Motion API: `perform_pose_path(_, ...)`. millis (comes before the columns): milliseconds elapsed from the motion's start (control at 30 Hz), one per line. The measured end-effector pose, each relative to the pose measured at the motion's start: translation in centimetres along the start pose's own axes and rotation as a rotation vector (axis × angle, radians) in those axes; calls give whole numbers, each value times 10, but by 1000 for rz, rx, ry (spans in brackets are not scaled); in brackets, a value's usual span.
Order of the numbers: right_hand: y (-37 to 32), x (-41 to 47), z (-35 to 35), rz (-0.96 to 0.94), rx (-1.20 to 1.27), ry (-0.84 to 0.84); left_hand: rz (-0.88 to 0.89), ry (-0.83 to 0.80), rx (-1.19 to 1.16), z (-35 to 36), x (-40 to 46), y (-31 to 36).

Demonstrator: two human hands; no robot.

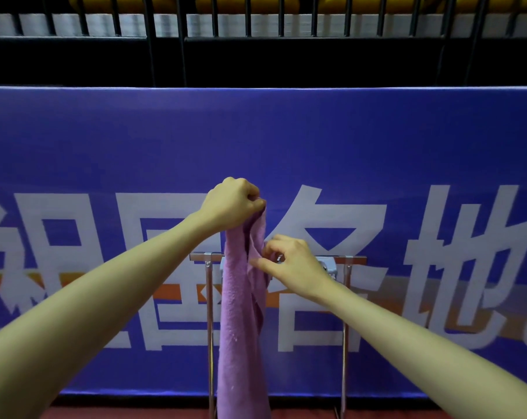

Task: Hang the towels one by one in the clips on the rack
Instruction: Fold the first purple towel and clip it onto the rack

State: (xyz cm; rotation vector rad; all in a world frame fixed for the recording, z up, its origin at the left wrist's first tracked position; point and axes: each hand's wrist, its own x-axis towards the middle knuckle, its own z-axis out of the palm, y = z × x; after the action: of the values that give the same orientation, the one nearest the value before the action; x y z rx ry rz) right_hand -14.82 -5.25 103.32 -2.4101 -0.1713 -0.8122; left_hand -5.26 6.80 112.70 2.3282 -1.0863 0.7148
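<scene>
One fluffy purple towel (241,322), bunched at top in clenched left hand (230,207); pinched lower by right hand (289,264), before thin metal rack (209,328).

Both bare forearms reach in from the lower corners of the frame and meet near its middle. The left hand (232,204) is the higher one, just above centre, knuckles up, fingers curled tight into a fist around what it grips. The right hand (289,263) sits lower and slightly right of centre (its back faces the camera), thumb and forefinger extended leftward in a pinch, remaining fingers loosely bent.
</scene>
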Motion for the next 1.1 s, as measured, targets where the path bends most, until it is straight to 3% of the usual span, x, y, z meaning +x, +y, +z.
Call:
perform_pose_path(200, 4, -2, -12, -1, 100, 89, 87, 4, 1, -3, -4, -17)
perform_pose_path(400, 21, 2, -42, 119, 193, 172, 280, -225, -10, -5, -14, -58)
perform_pose_path(533, 25, 6, -51, 131, 230, 205, 410, -194, -12, 2, -17, -61)
perform_pose_path(733, 32, 2, -63, 107, 180, 225, 585, -111, 225, 11, -20, -67)
perform_pose_path(1100, 44, -9, -73, 115, 18, 216, 482, -260, 210, 31, -14, -44)
